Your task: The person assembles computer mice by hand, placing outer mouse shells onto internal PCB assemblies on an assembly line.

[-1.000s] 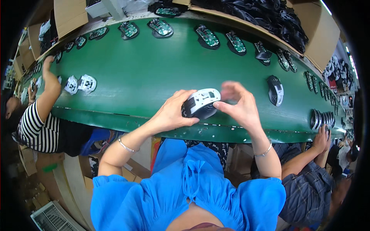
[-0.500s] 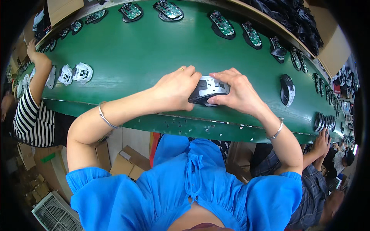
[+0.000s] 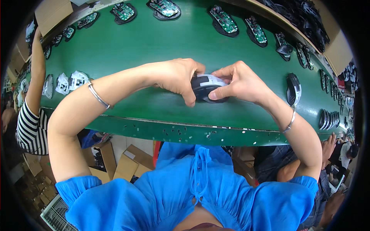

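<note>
A black and white computer mouse [image 3: 203, 92] is held just above or on the green bench, near its front edge; I cannot tell whether it touches the bench. My right hand [image 3: 243, 84] grips its right end, thumb on the near side and fingers behind. Around the left end curls my left hand [image 3: 178, 77], thumb at the near corner and fingertips partly hidden at the far side. Another black and white mouse [image 3: 294, 89] lies to the right on the bench. White mouse shells [image 3: 78, 79] rest at the left, beside my left forearm.
Along the far side of the green bench [image 3: 154, 42] several open mouse bases with circuit boards [image 3: 224, 22] form a row. A row of mice [image 3: 328, 119] stands at the right. A box of black parts [image 3: 296, 23] is at the far right. Co-workers sit on both sides.
My left hand has changed its hold, its wrist arching up and fingers opening a little at the mouse's left end. The mouse has tilted. The left co-worker's arm now reaches farther up.
</note>
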Demonstrator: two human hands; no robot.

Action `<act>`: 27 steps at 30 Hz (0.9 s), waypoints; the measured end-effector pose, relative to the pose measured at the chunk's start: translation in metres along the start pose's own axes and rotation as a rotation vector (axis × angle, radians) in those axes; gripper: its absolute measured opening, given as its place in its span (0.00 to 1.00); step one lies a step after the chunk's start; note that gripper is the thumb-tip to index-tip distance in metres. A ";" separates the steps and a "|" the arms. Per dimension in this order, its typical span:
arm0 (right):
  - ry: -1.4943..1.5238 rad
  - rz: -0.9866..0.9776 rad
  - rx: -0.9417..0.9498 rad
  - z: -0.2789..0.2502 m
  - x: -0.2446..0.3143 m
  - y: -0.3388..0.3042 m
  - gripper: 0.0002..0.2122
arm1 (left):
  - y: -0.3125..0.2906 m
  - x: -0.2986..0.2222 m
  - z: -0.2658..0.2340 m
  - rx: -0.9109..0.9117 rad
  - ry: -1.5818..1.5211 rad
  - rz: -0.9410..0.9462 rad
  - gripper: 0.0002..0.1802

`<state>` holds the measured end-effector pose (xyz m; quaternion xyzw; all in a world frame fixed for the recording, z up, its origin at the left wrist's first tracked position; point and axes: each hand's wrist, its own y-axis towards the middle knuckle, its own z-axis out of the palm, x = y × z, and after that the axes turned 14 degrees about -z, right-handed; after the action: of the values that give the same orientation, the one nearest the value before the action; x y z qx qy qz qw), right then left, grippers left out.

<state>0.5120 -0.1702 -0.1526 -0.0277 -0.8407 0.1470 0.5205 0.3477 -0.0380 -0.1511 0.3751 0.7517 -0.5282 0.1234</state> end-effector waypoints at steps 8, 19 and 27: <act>-0.665 -0.411 -0.432 0.026 -0.017 -0.068 0.30 | -0.034 -0.010 0.065 -0.760 0.269 0.323 0.48; -1.283 -0.065 -1.066 -0.059 -0.080 -0.157 0.25 | -0.150 0.127 0.011 -1.313 0.330 -0.066 0.30; -1.087 0.439 -1.153 -0.103 -0.105 -0.153 0.28 | -0.214 0.210 -0.054 -0.884 0.422 -0.458 0.48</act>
<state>0.6679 -0.3153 -0.1586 -0.3796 -0.8943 -0.2164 -0.0960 0.0654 0.0663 -0.1011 0.2120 0.9733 -0.0883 -0.0025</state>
